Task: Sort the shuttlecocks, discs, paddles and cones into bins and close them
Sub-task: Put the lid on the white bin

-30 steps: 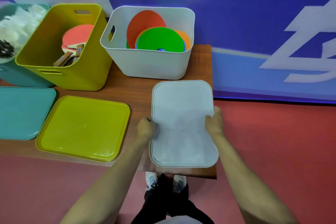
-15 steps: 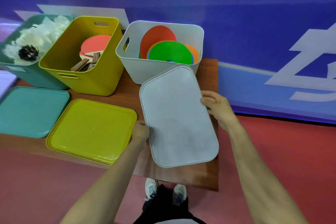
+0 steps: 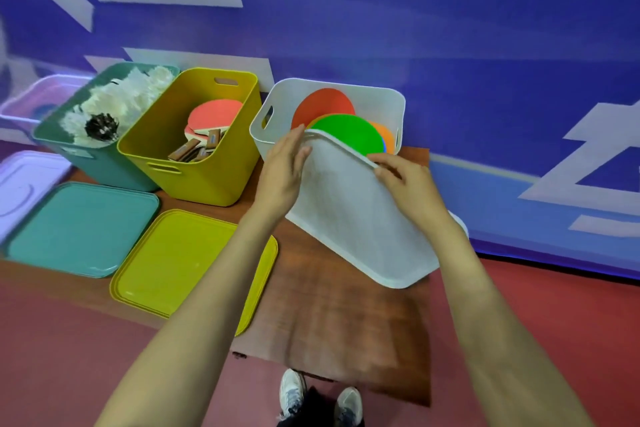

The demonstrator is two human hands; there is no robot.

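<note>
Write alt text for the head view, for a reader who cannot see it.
A white lid is held tilted before a white bin of discs: the right hand pinches its top edge, the left hand presses its side. Left of it stand an open yellow bin and teal bin.

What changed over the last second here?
The white lid tipped up from the table toward the white bin. The right hand shifted to grip its top edge; the left hand opened flat against its upper corner. Teal lid and yellow lid stayed put.
</note>
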